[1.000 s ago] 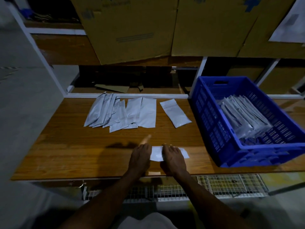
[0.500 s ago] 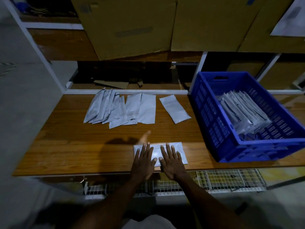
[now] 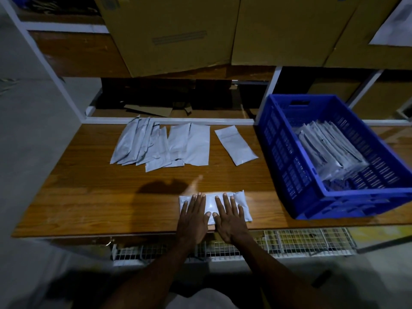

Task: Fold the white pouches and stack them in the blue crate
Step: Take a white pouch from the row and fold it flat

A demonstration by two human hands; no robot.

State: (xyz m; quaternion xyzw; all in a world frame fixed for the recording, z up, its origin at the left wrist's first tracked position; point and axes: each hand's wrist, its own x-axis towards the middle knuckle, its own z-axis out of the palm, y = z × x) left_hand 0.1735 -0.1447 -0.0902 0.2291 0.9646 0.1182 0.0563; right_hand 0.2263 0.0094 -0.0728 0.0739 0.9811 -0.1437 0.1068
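Your left hand [image 3: 193,216] and right hand [image 3: 230,217] lie flat side by side, fingers straight and spread, pressing down on a white pouch [image 3: 242,205] at the near edge of the table [image 3: 89,197] — neither hand grips it. Pouch lies crosswise, its ends sticking out past both hands. Farther back on the table, a fanned row of flat pouches [image 3: 162,146], overlapping, with one single pouch [image 3: 236,144] lying just beside them to the right, apart. Blue crate [image 3: 287,161] sits on the table's right side — a pile of stacked pouches [image 3: 327,152] inside. Cardboard boxes [image 3: 178,30] on the shelf above.
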